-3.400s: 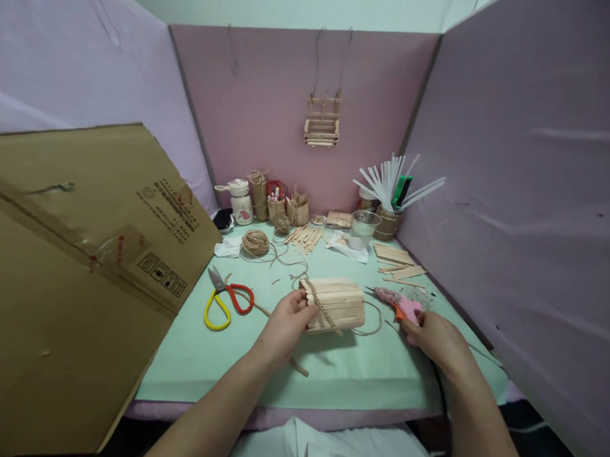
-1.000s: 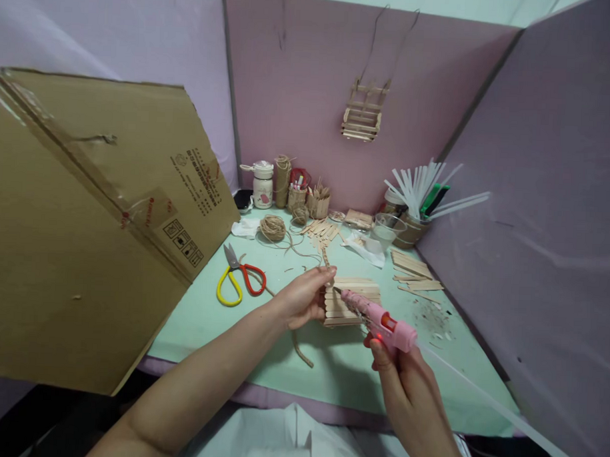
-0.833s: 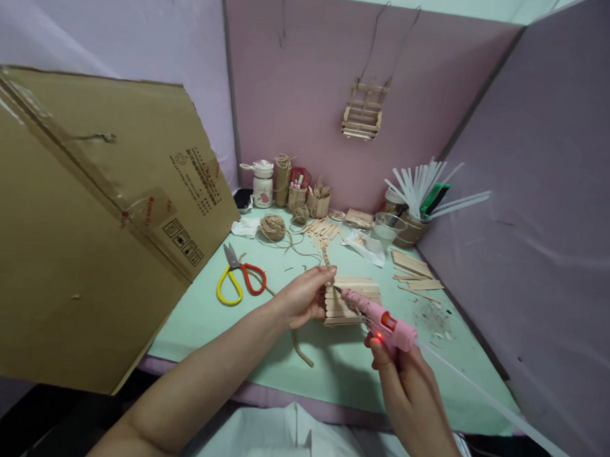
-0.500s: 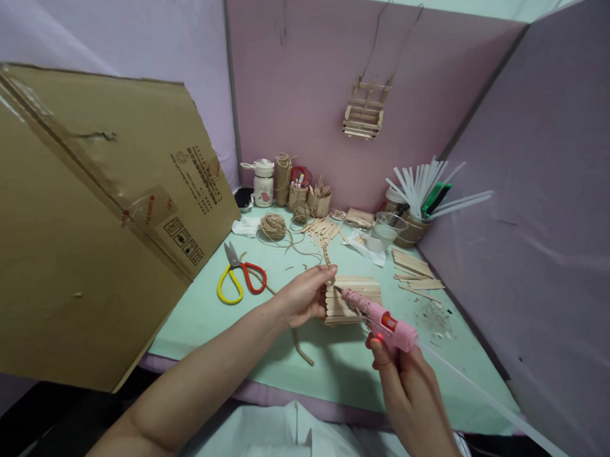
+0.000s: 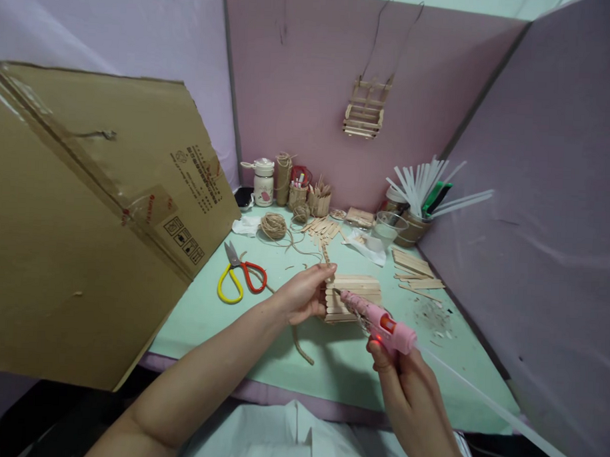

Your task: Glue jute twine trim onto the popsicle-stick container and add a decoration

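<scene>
My left hand [image 5: 307, 294] grips the left end of a panel of popsicle sticks [image 5: 366, 285], its thumb near a braided cord [image 5: 326, 254] that runs up from the panel's left edge. In my right hand [image 5: 404, 385] is a pink hot glue gun [image 5: 382, 319] with a red light glowing on it. The gun's nozzle points at the panel's left end, close to my left fingers; whether it touches the wood I cannot tell. A long white glue stick [image 5: 484, 387] trails from the gun's back. Another piece of cord [image 5: 302, 348] lies below my left wrist.
Scissors [image 5: 239, 274] with yellow and red handles lie left of my hands. A large cardboard sheet [image 5: 99, 248] leans at the left. Behind are a twine ball [image 5: 274, 226], loose sticks [image 5: 325, 229] and a plastic cup [image 5: 389, 226]. More sticks [image 5: 412, 263] lie at right.
The glue gun's nozzle has shifted very slightly down. Both hands otherwise keep the same hold, and the panel stays nearly in place.
</scene>
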`<state>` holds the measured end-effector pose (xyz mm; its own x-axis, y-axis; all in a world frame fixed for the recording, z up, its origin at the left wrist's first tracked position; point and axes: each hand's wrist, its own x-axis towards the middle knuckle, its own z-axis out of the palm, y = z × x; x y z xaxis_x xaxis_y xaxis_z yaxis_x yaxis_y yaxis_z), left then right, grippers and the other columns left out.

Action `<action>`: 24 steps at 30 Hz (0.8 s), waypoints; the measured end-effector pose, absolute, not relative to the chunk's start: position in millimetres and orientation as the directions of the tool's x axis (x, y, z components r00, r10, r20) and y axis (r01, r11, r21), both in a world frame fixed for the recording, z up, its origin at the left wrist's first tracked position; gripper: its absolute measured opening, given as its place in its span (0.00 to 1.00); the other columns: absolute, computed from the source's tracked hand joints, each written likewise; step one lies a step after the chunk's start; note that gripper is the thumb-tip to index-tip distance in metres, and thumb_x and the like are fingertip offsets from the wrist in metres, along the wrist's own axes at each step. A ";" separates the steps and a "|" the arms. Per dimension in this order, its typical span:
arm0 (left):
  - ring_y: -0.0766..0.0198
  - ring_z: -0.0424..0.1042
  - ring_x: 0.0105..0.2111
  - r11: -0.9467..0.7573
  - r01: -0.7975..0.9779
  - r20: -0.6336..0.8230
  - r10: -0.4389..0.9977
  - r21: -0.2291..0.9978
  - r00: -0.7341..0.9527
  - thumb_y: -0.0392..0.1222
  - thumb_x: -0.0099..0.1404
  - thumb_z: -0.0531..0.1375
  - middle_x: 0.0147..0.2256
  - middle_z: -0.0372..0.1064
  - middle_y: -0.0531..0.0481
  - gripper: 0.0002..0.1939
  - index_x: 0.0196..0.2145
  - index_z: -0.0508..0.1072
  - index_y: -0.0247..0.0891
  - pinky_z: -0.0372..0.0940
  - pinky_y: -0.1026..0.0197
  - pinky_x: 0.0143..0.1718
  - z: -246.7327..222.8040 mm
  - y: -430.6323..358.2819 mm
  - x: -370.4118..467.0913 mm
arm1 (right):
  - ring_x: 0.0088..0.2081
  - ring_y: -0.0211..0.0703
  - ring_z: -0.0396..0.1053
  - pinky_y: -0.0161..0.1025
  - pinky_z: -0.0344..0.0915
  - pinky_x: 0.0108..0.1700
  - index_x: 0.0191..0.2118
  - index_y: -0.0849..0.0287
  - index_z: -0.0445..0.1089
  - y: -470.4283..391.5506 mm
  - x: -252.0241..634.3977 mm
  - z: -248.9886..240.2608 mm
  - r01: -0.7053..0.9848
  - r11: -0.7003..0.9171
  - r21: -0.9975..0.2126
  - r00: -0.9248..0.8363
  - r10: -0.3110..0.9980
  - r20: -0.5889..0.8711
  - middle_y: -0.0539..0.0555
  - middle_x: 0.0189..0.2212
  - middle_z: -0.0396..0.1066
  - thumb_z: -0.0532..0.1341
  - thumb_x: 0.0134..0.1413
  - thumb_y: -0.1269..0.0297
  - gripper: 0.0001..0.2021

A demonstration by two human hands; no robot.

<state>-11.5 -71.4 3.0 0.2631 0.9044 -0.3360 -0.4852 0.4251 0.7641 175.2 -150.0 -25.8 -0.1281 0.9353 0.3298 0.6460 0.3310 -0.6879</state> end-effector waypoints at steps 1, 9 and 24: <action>0.65 0.69 0.24 0.427 -0.482 -0.337 0.903 0.765 0.265 0.42 0.66 0.56 0.28 0.66 0.51 0.12 0.46 0.66 0.38 0.71 0.56 0.29 3.0 -71.1 -11.6 | 0.26 0.44 0.69 0.38 0.67 0.31 0.41 0.59 0.69 -150.3 175.1 -25.5 0.650 0.327 -0.686 -0.127 0.937 0.326 0.53 0.27 0.71 0.50 0.62 0.53 0.16; 0.65 0.69 0.23 0.428 -0.477 -0.338 0.903 0.768 0.265 0.41 0.66 0.55 0.28 0.66 0.51 0.10 0.45 0.66 0.38 0.72 0.55 0.29 4.4 -69.7 -11.7 | 0.27 0.45 0.69 0.38 0.68 0.32 0.37 0.57 0.69 -151.6 175.3 -23.5 0.665 0.343 -0.664 -0.127 0.927 0.352 0.52 0.23 0.68 0.51 0.62 0.53 0.15; 0.64 0.71 0.24 0.441 -0.475 -0.353 0.897 0.761 0.267 0.41 0.67 0.54 0.27 0.67 0.50 0.10 0.44 0.67 0.37 0.72 0.56 0.29 4.8 -66.3 -12.6 | 0.31 0.46 0.70 0.39 0.68 0.35 0.39 0.58 0.69 -153.9 176.9 -26.7 0.702 0.334 -0.629 -0.130 0.928 0.349 0.54 0.27 0.71 0.50 0.63 0.52 0.16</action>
<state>-12.6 -66.3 4.8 0.2670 0.8966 -0.3532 -0.4748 0.4414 0.7614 176.9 -153.9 -26.7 -0.1298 0.9282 0.3486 0.7019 0.3343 -0.6289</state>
